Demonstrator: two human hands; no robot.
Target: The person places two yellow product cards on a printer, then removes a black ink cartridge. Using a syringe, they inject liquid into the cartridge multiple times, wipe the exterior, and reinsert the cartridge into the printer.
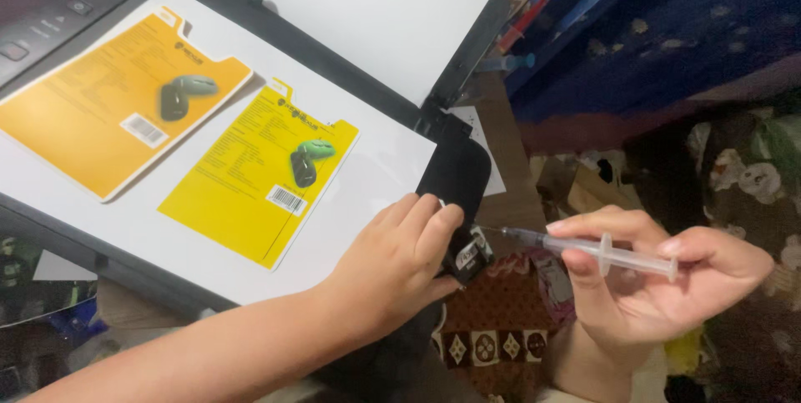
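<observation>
Head view: the cartridge [469,254] sits clamped in the left hand [399,263] just off the printer [250,27] edge; the right hand [659,282] pinches a syringe [596,250], needle at its top. A shaky grip could slip, spilling ink onto the white sheet [367,178].

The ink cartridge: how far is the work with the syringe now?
Done: the small black cartridge is out, held by the left hand. In hand: the right hand aims the syringe, needle tip at the cartridge. Left: whether any liquid has gone in cannot be told.
</observation>
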